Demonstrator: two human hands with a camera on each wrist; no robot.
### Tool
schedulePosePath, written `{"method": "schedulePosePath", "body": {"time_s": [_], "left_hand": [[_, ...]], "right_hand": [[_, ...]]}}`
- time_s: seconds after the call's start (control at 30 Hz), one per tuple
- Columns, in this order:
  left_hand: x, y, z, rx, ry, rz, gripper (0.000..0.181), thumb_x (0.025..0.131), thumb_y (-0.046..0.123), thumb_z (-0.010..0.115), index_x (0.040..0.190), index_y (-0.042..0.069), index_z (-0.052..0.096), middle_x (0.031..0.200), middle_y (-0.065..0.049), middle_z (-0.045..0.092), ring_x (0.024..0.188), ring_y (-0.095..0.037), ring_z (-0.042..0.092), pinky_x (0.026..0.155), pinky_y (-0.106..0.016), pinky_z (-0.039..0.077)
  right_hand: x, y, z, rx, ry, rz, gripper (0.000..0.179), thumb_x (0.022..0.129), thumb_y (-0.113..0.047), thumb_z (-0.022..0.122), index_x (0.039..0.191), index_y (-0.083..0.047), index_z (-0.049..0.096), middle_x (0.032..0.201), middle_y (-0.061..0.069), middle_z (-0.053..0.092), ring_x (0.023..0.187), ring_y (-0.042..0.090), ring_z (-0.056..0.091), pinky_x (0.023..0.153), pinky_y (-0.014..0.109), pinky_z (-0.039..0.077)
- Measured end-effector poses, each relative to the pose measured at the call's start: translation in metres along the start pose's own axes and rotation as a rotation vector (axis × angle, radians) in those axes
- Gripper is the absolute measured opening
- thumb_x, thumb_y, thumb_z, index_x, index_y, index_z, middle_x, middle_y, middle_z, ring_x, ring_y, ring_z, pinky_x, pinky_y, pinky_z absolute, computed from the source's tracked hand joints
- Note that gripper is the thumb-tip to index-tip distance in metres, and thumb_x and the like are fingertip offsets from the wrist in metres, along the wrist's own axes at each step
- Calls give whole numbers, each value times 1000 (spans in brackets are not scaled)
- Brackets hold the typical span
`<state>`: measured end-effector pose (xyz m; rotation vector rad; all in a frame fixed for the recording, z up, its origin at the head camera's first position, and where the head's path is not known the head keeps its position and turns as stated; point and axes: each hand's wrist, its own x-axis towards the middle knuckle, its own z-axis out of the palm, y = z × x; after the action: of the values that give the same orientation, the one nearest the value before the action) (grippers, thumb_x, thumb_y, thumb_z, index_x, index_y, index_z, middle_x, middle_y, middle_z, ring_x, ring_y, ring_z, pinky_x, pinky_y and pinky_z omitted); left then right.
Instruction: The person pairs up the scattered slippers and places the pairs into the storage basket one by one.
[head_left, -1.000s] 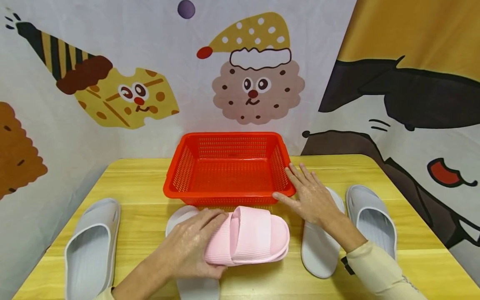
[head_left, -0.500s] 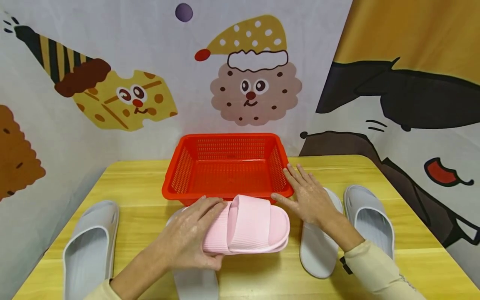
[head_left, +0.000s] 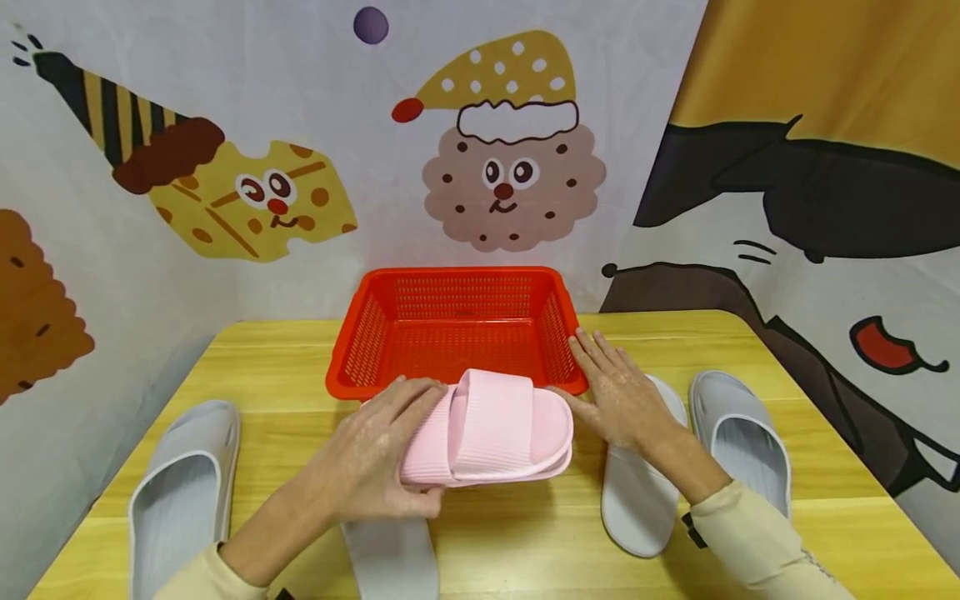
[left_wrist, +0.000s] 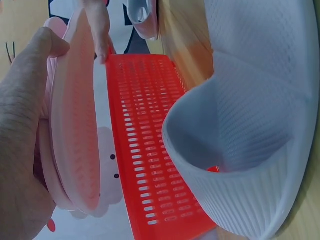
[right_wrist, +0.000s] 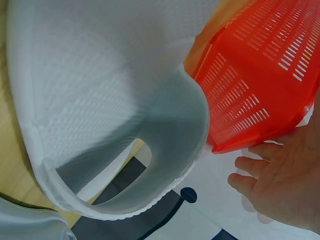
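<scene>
My left hand (head_left: pixel 386 450) grips a pair of pink slippers (head_left: pixel 495 425), one laid against the other, by their left end. They are held above the table, their wide ribbed strap facing up, and overlap the front rim of the red basket (head_left: pixel 341 367). In the left wrist view, the flat sole of the pink slippers (left_wrist: pixel 77 120) shows beside the fingers. My right hand (head_left: pixel 618 396) has its fingers straight and spread, resting at the basket's right rim. Below my left hand lies a light grey slide slipper (head_left: pixel 393 558), partly hidden. Another grey slide (head_left: pixel 637 500) lies under my right wrist.
A grey closed-toe slipper (head_left: pixel 183 500) stands at the far left of the wooden table (head_left: pixel 285 433). Its like, a second grey slipper (head_left: pixel 742 442), is at the far right, partly behind my right sleeve. A cartoon-printed cloth (head_left: pixel 300 83) hangs behind the basket.
My left hand has raised the pink slippers up off the table area and toward the basket. My right hand has stayed at the basket's right rim.
</scene>
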<state>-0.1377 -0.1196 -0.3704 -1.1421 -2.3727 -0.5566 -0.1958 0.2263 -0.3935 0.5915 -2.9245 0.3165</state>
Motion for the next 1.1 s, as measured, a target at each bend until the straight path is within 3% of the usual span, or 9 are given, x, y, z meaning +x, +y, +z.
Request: {"method": "schedulePosePath", "body": {"time_s": [0.43, 0.8, 1.1], "left_hand": [[3, -8, -1, 14, 39, -3, 89, 60, 40, 83, 136, 2, 57, 131, -10, 58, 115, -27, 59, 110, -50, 39], [9, -14, -3, 3, 31, -26, 90, 60, 40, 84, 137, 1, 56, 132, -10, 57, 117, -27, 58, 111, -50, 37], [25, -17, -3, -8, 3, -36, 90, 62, 42, 83, 139, 2, 55, 135, -9, 56, 120, -25, 56, 112, -50, 36]], "right_hand": [[1, 1, 2, -36, -16, -29, 82, 100, -53, 52, 157, 1, 30, 165, 18, 22, 151, 38, 16, 120, 54, 14], [2, 0, 4, -50, -6, -42, 84, 99, -55, 51, 157, 2, 31, 164, 19, 23, 151, 39, 17, 119, 56, 13], [0, 2, 4, -58, 3, -48, 82, 99, -51, 54, 157, 3, 30, 164, 20, 23, 152, 38, 12, 120, 56, 9]]}}
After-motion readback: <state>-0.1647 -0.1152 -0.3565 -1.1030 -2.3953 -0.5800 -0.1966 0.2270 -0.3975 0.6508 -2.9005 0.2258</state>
